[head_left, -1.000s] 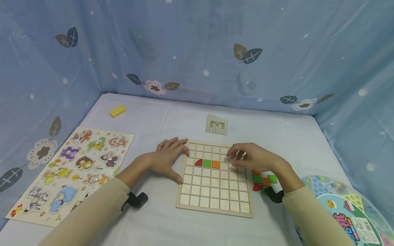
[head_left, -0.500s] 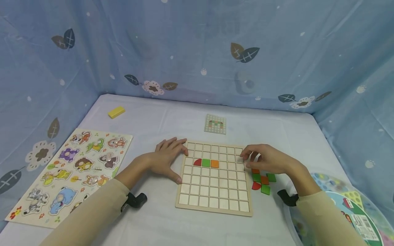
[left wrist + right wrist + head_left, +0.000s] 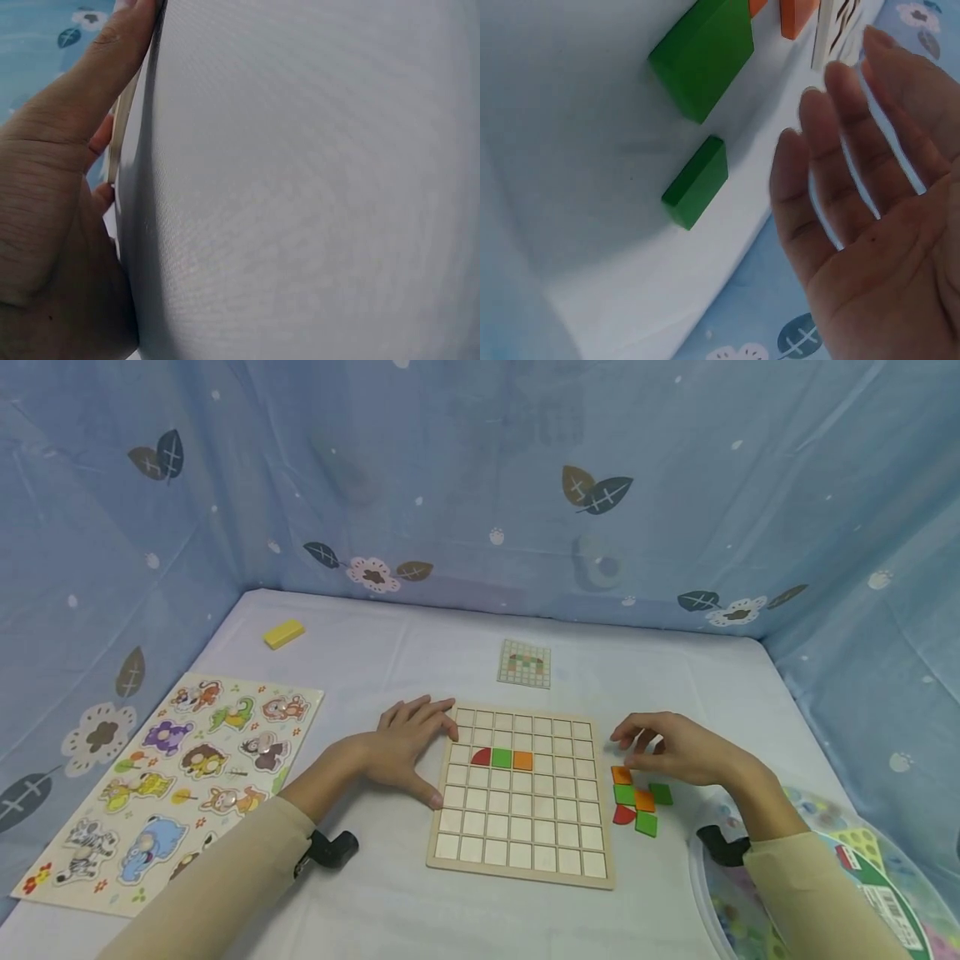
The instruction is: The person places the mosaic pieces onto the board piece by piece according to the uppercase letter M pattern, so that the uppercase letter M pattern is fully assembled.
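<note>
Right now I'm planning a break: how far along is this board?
Done: a red quarter-circle, green square and orange square sit in the wooden grid board. In hand: nothing; right grip empty beside loose tiles. Left: probably those six, judging by the fuller pattern card.

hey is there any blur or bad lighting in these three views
Head view: evenly lit, the grid board clear, the small card soft in its pattern. Left wrist: white cloth fills most of the frame, blurry toward the right, a dark shaded band beside the left hand. Right wrist: dim, the right hand in shade, hazy at lower left.
</note>
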Motion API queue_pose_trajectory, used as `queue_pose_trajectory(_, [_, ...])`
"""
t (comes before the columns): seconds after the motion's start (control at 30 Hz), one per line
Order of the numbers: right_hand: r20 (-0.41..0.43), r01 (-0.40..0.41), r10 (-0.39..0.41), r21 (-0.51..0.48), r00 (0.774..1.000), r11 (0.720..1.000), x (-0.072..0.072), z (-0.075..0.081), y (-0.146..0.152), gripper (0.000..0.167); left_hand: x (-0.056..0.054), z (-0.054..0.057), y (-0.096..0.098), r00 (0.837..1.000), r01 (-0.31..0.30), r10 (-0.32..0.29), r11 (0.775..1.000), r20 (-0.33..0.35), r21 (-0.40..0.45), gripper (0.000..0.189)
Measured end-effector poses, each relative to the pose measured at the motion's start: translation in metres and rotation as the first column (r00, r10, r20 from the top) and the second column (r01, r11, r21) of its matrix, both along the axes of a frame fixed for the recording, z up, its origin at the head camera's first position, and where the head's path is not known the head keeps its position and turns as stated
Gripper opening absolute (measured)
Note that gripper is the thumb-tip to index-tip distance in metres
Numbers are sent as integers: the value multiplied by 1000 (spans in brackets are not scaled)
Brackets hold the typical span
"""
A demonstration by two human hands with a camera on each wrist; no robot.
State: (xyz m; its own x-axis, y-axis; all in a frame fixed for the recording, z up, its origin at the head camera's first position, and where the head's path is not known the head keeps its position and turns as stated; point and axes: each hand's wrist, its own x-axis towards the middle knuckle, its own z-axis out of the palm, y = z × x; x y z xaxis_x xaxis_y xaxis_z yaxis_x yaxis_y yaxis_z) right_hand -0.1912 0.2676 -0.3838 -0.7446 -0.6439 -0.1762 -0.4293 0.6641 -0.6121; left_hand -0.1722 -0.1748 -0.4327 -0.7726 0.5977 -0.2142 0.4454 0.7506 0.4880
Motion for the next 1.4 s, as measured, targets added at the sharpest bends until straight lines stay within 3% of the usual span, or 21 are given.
queue_pose_trajectory(0.4, [-18, 58, -57, 86, 998, 995, -1, 0, 17, 29, -2, 0, -1, 1000, 4, -4, 1000, 1, -8, 92])
queue_pose_trajectory(0.67, [-78, 92, -81, 159, 994, 983, 0, -1, 24, 36, -3, 2, 0, 1000, 8, -8, 1000, 12, -7, 92])
queue_pose_trajectory(1.4, [-33, 147, -143, 202, 989, 968, 2, -6, 34, 40, -2, -1, 0, 1000, 5, -5, 1000, 5, -7, 92])
